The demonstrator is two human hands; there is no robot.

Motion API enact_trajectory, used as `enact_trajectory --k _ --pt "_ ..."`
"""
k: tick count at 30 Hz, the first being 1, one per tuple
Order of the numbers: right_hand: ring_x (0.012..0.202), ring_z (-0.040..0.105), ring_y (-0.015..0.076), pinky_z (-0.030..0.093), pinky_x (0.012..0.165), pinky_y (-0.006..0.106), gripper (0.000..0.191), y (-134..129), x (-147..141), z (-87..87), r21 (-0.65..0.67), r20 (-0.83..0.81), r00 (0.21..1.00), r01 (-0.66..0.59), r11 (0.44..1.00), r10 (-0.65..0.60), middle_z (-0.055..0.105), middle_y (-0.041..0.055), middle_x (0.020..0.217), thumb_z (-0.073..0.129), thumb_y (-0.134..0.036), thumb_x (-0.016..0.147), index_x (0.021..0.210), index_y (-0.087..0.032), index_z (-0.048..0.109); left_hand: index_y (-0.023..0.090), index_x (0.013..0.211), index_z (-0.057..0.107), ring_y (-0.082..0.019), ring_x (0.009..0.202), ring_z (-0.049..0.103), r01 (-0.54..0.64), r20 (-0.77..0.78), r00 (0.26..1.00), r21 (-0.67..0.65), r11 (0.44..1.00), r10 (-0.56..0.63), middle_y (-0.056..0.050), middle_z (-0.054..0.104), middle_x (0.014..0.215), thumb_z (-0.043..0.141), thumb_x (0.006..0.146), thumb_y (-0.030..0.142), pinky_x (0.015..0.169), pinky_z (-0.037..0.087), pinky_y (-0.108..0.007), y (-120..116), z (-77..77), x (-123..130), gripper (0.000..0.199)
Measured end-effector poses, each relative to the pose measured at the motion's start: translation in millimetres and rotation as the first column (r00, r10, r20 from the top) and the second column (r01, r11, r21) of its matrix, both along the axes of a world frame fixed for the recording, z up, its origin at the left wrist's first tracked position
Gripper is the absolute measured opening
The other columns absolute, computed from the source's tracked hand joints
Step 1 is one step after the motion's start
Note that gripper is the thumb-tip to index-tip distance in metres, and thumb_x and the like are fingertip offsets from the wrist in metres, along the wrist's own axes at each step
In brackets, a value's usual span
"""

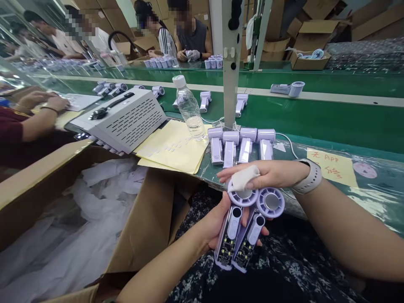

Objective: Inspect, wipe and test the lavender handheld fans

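Two lilac handheld fans, one on the left [229, 235] and one on the right [249, 240], lie side by side in my left hand [217, 221]. Its fingers wrap around behind their handles. Both have round heads with silver centres, and circuit boards show in the handles. My right hand [268, 173], with a pale watch at the wrist, pinches a folded white cloth [244, 177] against the left fan's head. The cloth and thumb cover part of that head. Just beyond, several lilac fans [247, 145] stand in a row at the bench edge.
An open cardboard box [148, 219] with white wrapping sheets stands at left. Behind it are a grey vented metal case [135, 118], yellow paper [173, 147] and a water bottle [191, 109]. A metal post [232, 67] rises before the green conveyor [347, 113]. Co-workers sit opposite and at left.
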State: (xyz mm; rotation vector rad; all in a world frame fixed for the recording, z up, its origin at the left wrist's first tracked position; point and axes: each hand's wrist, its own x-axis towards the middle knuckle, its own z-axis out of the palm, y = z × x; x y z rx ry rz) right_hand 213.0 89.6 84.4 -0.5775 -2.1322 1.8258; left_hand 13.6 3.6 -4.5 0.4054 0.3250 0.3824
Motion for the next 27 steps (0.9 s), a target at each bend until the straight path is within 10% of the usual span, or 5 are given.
enact_trajectory --k 10,16,20,25,27 --pt "0.080 0.078 0.0218 0.064 0.067 0.031 0.046 -11.5 -17.9 -3.2 -0.211 0.071 0.997 0.013 0.977 0.002 0.074 0.0071 0.107 0.078 -0.034 0.083 0.123 -0.019 0.062 0.011 0.072 0.066 -0.026 0.077 0.074 -0.039 -0.079 0.996 -0.030 0.999 0.037 -0.019 0.077 0.092 0.057 0.080 0.080 0.071 0.055 -0.033 1.0 -1.7 -6.1 0.070" --pt "0.088 0.074 0.0226 0.058 0.083 0.033 0.042 -14.2 -35.8 -9.0 0.237 0.107 0.938 0.298 0.925 -0.330 0.078 0.0037 0.091 0.046 -0.044 0.102 0.093 -0.017 0.076 0.009 0.103 0.072 -0.025 0.082 0.074 -0.128 -0.030 0.991 0.039 0.991 0.129 -0.018 0.075 0.100 0.046 0.077 0.088 0.072 0.060 -0.034 -0.7 -8.6 -3.1 0.088" --pt "0.104 0.070 0.0337 0.053 0.098 0.054 0.049 4.3 -17.6 -16.6 0.404 0.083 0.772 0.552 0.729 -0.631 0.077 0.0111 0.103 0.040 -0.051 0.103 0.104 -0.017 0.075 0.013 0.068 0.063 -0.026 0.088 0.073 -0.188 0.067 0.981 0.061 0.980 0.184 -0.016 0.073 0.095 0.052 0.074 0.088 0.073 0.061 -0.033 1.1 -2.1 -2.9 0.076" --pt "0.151 0.023 0.0441 0.011 0.123 0.067 0.076 -13.3 4.1 -30.5 0.644 -0.125 0.357 0.739 0.199 -0.926 0.040 0.0245 0.158 0.071 -0.039 0.085 0.150 -0.008 0.045 0.015 0.074 0.066 -0.026 0.094 0.070 -0.354 0.051 0.935 0.209 0.912 0.351 -0.012 0.073 0.092 0.065 0.070 0.082 0.083 0.058 -0.034 7.6 23.6 -11.2 0.068" --pt "0.147 0.036 0.0396 0.024 0.122 0.063 0.073 -40.0 -0.9 -39.2 0.500 -0.091 0.402 0.809 0.307 -0.911 0.044 0.0210 0.156 0.066 -0.040 0.090 0.154 -0.016 0.041 0.016 0.086 0.072 -0.023 0.087 0.069 -0.445 -0.002 0.879 0.356 0.822 0.477 -0.008 0.073 0.090 0.075 0.074 0.068 0.083 0.056 -0.034 9.2 31.4 -15.1 0.054"
